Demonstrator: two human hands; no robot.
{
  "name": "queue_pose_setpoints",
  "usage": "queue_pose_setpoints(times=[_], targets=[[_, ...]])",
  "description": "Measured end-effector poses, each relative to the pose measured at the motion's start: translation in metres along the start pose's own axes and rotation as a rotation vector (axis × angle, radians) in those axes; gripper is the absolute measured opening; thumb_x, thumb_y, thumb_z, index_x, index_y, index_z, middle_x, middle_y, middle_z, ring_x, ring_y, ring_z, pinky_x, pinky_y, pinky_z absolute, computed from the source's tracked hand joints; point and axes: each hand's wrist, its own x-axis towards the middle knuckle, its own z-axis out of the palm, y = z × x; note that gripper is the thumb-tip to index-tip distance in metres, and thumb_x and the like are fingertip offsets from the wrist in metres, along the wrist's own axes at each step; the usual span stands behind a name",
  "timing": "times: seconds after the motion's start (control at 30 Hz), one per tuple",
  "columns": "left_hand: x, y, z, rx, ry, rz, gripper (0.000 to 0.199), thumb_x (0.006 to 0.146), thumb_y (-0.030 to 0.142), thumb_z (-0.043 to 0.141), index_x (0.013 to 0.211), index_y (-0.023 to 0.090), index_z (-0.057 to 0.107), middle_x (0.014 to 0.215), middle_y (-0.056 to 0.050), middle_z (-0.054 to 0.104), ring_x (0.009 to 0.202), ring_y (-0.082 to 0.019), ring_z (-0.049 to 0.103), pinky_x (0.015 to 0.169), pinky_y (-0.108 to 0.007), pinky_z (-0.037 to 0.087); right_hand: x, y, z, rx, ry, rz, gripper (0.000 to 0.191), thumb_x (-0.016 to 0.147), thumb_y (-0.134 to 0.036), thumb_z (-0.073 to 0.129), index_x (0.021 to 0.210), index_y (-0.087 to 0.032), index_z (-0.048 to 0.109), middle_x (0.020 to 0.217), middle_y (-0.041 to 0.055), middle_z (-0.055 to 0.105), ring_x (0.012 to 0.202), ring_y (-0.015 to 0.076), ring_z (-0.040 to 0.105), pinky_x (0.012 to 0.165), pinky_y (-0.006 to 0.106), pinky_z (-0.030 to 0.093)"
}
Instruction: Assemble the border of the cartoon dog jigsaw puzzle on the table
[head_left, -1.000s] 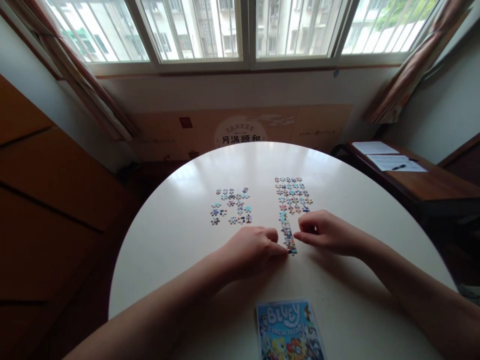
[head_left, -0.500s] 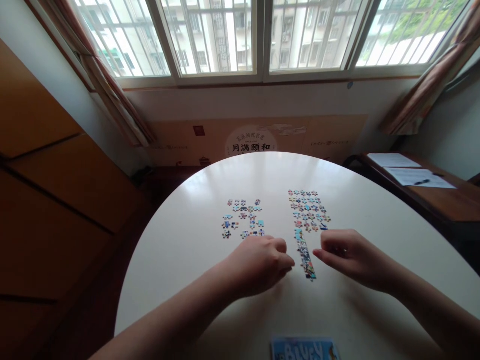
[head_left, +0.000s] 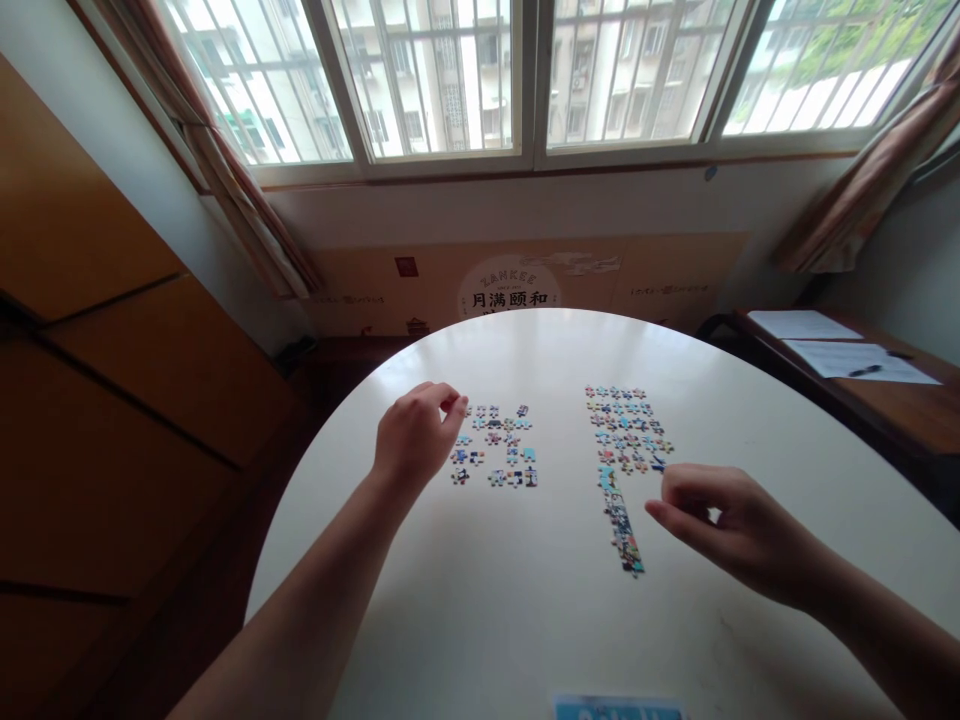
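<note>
My left hand (head_left: pixel 420 430) is over the upper left corner of a loose group of puzzle pieces (head_left: pixel 495 439), its thumb and index finger pinched together; anything between the fingertips is too small to make out. Right of that group lie rows of separate pieces (head_left: pixel 626 423). Below those rows, a narrow joined strip of pieces (head_left: pixel 621 520) runs down toward me. My right hand (head_left: pixel 712 510) hovers just right of the strip, fingers curled and the thumb pointing at it. Whether it holds a piece is hidden.
All the pieces lie on a round white table (head_left: pixel 555 350). A blue box (head_left: pixel 619 708) shows at the bottom edge. On the right, papers (head_left: pixel 862 360) and a dark pen rest on a brown desk (head_left: pixel 911 400).
My left hand has moved away from the strip, up and left to the loose group, uncovering its lower pieces. My right hand has stayed near the strip. The view has shifted slightly.
</note>
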Motion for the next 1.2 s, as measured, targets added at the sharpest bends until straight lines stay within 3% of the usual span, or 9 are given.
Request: queue_pose_setpoints(times=[0.27,0.6,1.2], targets=[[0.000,-0.005,0.007,0.002,-0.095,-0.021,0.017,0.093,0.026,0.058,0.091,0.022,0.074,0.091,-0.003,0.073,0.080,-0.020,0.065,0.070,-0.031,0.046,-0.001,0.003,0.001,0.003,0.014,0.016,0.045,0.101,-0.038,0.054,0.064,-0.021,0.035,0.062,-0.0037,0.037,0.057,0.0116,0.037,0.053,0.026,0.030],[-0.004,0.005,0.018,0.011,-0.256,-0.004,0.022,0.092,0.017,0.059,0.100,0.024,0.078,0.104,-0.002,0.075,0.085,-0.020,0.068,0.075,-0.031,0.050,0.000,0.000,0.001,0.002,0.002,0.010,0.045,0.101,-0.038,0.054,0.064,-0.021,0.034,0.062,-0.0035,0.036,0.057,0.0117,0.037,0.052,0.026,0.030],[-0.005,-0.001,0.019,-0.053,-0.180,0.078,0.038,0.080,0.000,0.049,0.093,0.022,0.078,0.103,-0.004,0.072,0.083,-0.020,0.067,0.077,-0.034,0.053,-0.001,0.002,0.003,0.016,-0.029,0.029,0.045,0.101,-0.039,0.052,0.065,-0.021,0.034,0.063,-0.0030,0.037,0.058,0.0126,0.037,0.054,0.028,0.031]])
